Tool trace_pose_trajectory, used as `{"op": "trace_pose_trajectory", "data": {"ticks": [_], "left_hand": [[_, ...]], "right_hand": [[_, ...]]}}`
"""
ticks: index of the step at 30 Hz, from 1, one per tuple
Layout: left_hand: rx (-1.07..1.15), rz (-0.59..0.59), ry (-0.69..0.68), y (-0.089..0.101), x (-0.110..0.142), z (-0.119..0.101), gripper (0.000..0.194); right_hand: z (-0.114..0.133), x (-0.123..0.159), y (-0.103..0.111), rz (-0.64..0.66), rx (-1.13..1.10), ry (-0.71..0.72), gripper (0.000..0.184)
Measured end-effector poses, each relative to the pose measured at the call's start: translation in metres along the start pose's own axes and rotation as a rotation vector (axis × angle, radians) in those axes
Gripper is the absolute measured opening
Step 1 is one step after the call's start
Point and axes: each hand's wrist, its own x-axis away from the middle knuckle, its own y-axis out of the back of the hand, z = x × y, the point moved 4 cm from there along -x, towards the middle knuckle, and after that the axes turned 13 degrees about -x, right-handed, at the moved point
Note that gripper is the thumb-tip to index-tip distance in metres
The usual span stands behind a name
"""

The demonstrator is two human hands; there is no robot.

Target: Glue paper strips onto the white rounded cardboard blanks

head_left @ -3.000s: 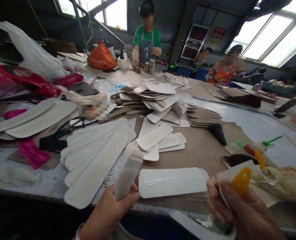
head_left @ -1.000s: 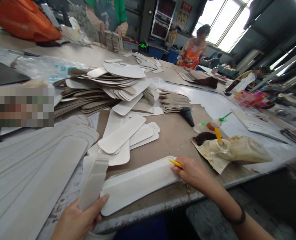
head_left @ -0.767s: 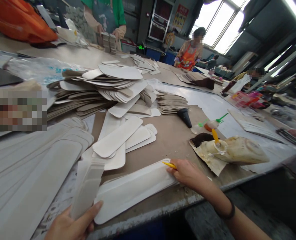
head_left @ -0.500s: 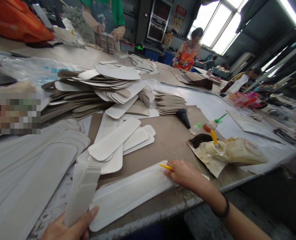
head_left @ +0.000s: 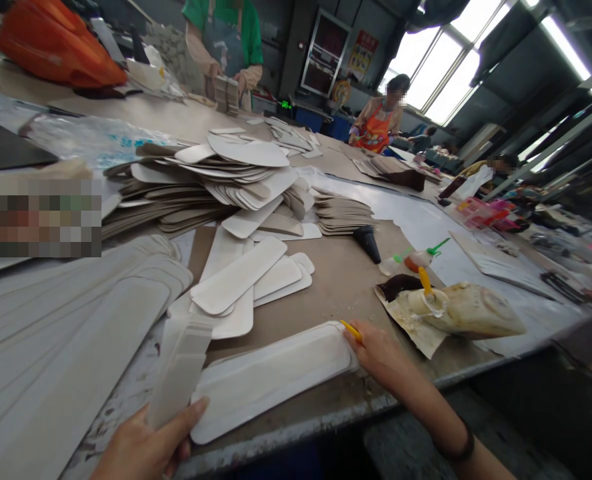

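My left hand grips a fanned bundle of thin whitish strips, its thumb at the left end of a long white panel with rounded corners. That panel lies on other similar pieces near the table's front edge. At its far right end is my right hand, fingers closed round a yellow plastic stick, perhaps a spreader; most of it is hidden in the fingers. Behind the panel are several loose white pieces. To the right lies a stained container with a yellow handle standing in its opening.
Large white panels overlap at left. A tall pile of cut pieces and a neat stack stand behind. Near them are a black cone and small green-tipped bottles. Co-workers are across the table.
My right hand with the yellow stick has moved right along the white panel to its end. My left hand keeps hold of the strips. The whole view has shifted slightly.
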Motion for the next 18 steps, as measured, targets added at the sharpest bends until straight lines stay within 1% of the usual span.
{"op": "trace_pose_trajectory", "data": {"ticks": [3,8,12,15,18], "left_hand": [[0.074,-0.003,0.020,0.000,0.000,0.004,0.039],[0.190,0.055,-0.007,0.005,0.008,0.006,0.042],[0.208,0.030,0.002,0.016,0.011,0.007,0.044],[0.225,0.016,-0.034,0.021,0.006,0.006,0.044],[0.285,0.059,-0.068,0.021,0.001,0.000,0.040]], "right_hand": [[-0.002,0.004,-0.007,-0.026,-0.033,0.008,0.023],[-0.008,0.005,-0.014,-0.035,-0.129,0.007,0.026],[-0.006,0.008,-0.009,0.008,-0.374,-0.034,0.037],[-0.004,0.011,-0.003,0.044,-0.522,-0.074,0.038],[-0.005,0.009,0.001,0.043,-0.613,-0.109,0.037]]}}
